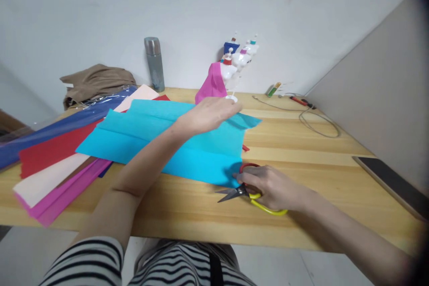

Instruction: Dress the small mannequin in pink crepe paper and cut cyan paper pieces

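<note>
Currently, left hand [212,115] palm-down over blue sheet [201,158], grip unclear, right hand [273,186] curled round scissors [240,191]

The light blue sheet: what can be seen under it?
A red sheet, a pale pink sheet and a magenta sheet stick out from under the light blue sheet at left; something red shows past its right edge. Whatever lies under its middle is covered.

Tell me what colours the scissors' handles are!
The scissors have one red handle and one yellow handle, seen in the head view.
</note>
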A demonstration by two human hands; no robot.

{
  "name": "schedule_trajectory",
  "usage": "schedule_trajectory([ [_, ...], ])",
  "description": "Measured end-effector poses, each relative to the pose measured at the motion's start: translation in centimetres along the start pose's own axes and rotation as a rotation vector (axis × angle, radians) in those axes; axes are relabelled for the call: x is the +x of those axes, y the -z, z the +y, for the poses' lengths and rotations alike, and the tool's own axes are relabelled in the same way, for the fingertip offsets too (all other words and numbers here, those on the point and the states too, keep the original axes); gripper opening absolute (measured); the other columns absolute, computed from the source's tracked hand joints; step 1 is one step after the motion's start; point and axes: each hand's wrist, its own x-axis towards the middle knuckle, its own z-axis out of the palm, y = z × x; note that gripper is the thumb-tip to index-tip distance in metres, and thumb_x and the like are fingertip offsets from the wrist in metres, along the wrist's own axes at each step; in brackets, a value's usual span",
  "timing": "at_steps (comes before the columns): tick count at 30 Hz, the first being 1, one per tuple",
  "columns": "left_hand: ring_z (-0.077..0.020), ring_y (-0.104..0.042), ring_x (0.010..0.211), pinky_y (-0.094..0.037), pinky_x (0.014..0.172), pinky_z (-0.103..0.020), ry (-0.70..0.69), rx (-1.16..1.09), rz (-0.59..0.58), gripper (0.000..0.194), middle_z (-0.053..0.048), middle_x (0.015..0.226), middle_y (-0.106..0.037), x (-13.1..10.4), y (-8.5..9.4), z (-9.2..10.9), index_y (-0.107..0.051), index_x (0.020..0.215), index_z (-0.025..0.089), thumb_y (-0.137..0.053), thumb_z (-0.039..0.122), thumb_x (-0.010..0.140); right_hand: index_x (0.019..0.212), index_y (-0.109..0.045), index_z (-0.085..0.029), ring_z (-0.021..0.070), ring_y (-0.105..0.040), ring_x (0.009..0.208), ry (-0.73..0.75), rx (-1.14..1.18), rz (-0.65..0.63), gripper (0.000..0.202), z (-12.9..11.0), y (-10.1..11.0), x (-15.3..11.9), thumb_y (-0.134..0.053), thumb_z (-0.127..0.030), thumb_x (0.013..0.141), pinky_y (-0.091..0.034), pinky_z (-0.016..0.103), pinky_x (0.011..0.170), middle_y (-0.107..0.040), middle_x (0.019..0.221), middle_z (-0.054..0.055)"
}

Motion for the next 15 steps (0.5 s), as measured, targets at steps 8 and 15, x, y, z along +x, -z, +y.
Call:
schedule_trajectory([
  [8,-0.0234,-0.068,0.101,-0.045,0.082,-0.029,0.046,0.051,-0.040,0.017,-0.007,0.106,-0.073,-0.3,0.6,-0.6,-0.065,0.111,0.014,-0.053,0.017,0.099,0.097,-0.066,-0.025,0.0222,-0.063,0.069,-0.165,-0.192,0.047,0.026,-0.8,2.4,-1.2,-0.079,-0.031,0.076,-0.045,0.033,0.061,-0.071,0.085,0.007],
  [15,-0.0235,-0.070,0.099,-0.046,0.082,-0.029,0.109,0.139,-0.009,0.024,-0.007,0.103,-0.075,0.1,1.4,-0.3,-0.069,0.109,0.014,-0.050,0.027,0.105,0.109,-0.068,-0.023,0.0268,-0.067,0.078,-0.447,-0.442,0.064,0.037,0.1,9.4,-3.5,-0.068,-0.047,0.080,-0.050,0.040,0.069,-0.072,0.104,0.014],
])
